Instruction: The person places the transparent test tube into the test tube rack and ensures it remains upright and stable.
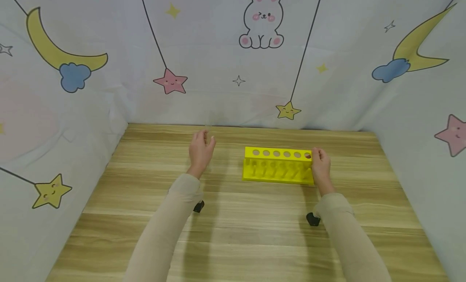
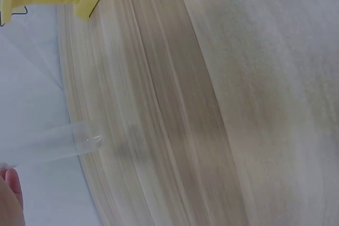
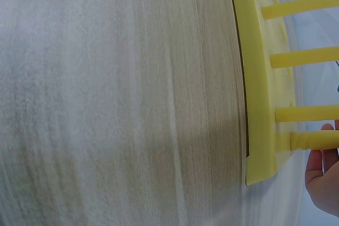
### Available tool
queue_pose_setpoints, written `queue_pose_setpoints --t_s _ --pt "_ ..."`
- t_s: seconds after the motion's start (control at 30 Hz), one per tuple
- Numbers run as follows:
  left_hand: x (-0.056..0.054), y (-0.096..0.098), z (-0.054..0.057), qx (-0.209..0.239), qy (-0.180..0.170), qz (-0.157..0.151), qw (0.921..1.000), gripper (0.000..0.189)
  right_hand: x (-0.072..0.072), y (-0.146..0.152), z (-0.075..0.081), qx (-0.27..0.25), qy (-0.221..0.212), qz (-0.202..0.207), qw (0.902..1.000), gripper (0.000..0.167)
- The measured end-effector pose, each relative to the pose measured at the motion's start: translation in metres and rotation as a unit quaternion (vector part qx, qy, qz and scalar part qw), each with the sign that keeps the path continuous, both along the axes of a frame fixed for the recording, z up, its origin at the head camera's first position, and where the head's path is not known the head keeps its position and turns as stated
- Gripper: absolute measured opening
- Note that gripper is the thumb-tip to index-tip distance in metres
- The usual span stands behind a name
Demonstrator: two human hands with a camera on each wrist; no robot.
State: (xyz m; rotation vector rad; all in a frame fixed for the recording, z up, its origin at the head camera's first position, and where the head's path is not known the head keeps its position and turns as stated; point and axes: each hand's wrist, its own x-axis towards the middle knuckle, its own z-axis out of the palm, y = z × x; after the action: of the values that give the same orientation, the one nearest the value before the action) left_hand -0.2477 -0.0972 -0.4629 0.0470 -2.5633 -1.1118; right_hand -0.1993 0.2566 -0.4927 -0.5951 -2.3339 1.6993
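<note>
Test-tube rack point(image 1: 278, 159), yellow plastic with round holes and posts, stands at one o'clock on the wood-grained table point(image 1: 251, 237), its three o'clock end gripped by the right hand point(image 1: 321, 164), fingers partly hidden. At eleven o'clock the left hand point(image 1: 201, 150) pinches a clear test tube point(image 2: 58, 142), barely visible from above and cut off in the left wrist view.

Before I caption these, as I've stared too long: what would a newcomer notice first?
First, the yellow rack on the wooden table, its right end in the right grip. Then the winking rabbit on the backdrop, at the head view's top. A clear tube in the left grip is easily missed.
</note>
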Motion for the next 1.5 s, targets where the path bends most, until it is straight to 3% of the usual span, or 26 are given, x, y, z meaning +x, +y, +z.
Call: queue_pose_setpoints --t_s 0.37,0.83,1.5 --pt "-0.001 0.006 0.002 0.010 0.032 -0.013 0.9993 0.026 0.001 -0.001 0.002 -0.004 0.015 0.006 0.9999 0.031" --pt "-0.001 0.007 0.003 0.014 0.036 -0.016 0.9991 0.026 0.000 -0.001 0.001 -0.005 0.013 0.004 0.9999 0.031" --pt "0.001 0.019 0.015 0.031 0.043 -0.058 0.9969 0.028 0.000 -0.001 0.002 -0.008 0.007 0.003 0.9999 0.032"
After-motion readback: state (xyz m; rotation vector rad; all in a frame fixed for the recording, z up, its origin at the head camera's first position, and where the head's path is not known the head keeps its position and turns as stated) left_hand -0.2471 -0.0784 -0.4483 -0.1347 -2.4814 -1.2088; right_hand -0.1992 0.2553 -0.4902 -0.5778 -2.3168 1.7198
